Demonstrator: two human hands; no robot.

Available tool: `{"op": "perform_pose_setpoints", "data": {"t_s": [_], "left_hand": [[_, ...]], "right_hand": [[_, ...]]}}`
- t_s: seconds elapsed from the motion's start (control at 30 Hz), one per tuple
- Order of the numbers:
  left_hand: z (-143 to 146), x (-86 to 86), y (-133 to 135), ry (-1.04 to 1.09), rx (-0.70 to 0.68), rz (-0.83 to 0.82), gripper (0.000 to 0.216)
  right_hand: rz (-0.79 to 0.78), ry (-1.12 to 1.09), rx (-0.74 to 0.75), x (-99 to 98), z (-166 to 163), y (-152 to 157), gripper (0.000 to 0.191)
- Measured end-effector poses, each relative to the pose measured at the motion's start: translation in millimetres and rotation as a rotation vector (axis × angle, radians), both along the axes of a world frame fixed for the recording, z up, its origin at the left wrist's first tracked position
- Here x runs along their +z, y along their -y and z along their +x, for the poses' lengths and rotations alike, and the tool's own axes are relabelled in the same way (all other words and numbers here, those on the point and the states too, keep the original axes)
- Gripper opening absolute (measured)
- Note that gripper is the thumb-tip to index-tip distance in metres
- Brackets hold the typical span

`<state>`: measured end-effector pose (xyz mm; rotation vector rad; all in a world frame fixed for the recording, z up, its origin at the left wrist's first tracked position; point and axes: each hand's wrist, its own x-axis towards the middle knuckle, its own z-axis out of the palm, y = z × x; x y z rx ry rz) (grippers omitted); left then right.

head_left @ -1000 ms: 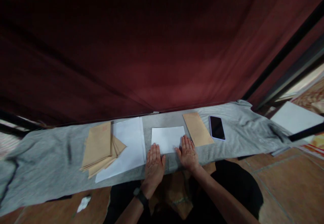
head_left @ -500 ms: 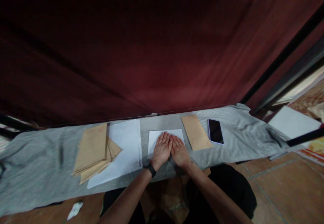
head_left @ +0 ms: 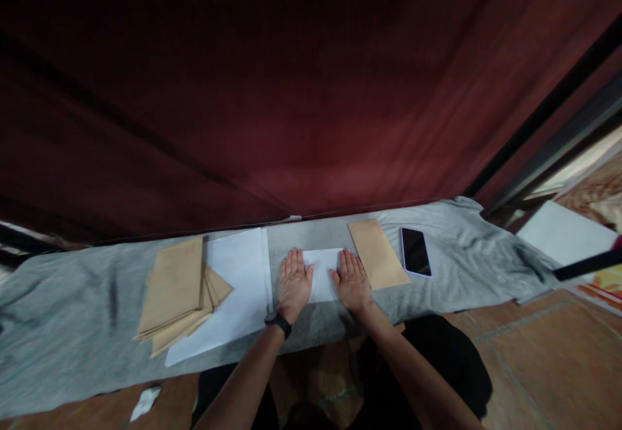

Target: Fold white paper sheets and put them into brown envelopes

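Note:
A folded white sheet of paper (head_left: 321, 273) lies on the grey cloth (head_left: 78, 326) in front of me. My left hand (head_left: 294, 282) rests flat on its left edge, fingers stretched out, a black band on the wrist. My right hand (head_left: 352, 281) lies flat on the sheet's right edge, fingers also straight. Only the strip of paper between the two hands shows. Neither hand holds anything.
A single brown envelope (head_left: 377, 261) lies just right of my right hand, with a dark phone (head_left: 414, 251) beyond it. To the left are a stack of white sheets (head_left: 233, 300) and a pile of brown envelopes (head_left: 179, 295). A dark red curtain (head_left: 291, 93) hangs behind.
My hands first moved from the paper's near edge onto its middle, side by side. They have now slid apart to the left and right edges.

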<state>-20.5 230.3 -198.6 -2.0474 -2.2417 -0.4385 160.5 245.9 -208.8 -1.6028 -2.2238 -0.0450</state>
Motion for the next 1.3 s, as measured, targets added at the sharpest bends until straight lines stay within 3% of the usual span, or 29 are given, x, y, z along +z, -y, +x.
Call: {"op": "perform_pose_setpoints", "data": {"t_s": [0.17, 0.43, 0.53, 0.7, 0.83, 1.0, 1.1, 1.2, 1.3], "left_hand": [[-2, 1.3, 11, 0.038, 0.06, 0.045, 0.062], [2, 2.5, 65, -0.004, -0.198, 0.064, 0.056], [5, 1.2, 79, -0.028, -0.206, 0.057, 0.056], [6, 3.0, 81, -0.049, -0.197, 0.064, 0.059], [6, 4.3, 80, -0.032, -0.197, 0.076, 0.058], [4, 10.6, 84, 0.106, -0.202, 0.1, 0.057], [1, 15.3, 89, 0.257, -0.164, 0.148, 0.057], [-1, 16.7, 92, 0.42, -0.107, 0.183, 0.057], [-2, 15.4, 93, 0.546, -0.086, 0.176, 0.055]], "right_hand": [[0.016, 0.006, -0.06, 1.5, -3, 5, 0.065], [-0.038, 0.024, -0.052, 26.1, 0, 25, 0.053], [-0.105, 0.052, -0.094, 38.2, 7, 29, 0.051], [-0.19, 0.037, -0.188, 45.3, 19, 23, 0.043], [-0.258, -0.129, -0.186, 40.1, 26, 16, 0.029], [-0.338, -0.539, -0.033, 47.4, 29, 2, 0.014], [-0.193, -0.746, 0.016, 67.4, 32, -4, 0.022], [0.101, -0.924, 0.027, 89.7, 39, -1, 0.026], [0.233, -0.755, 0.189, 101.1, 44, 9, 0.027]]}}
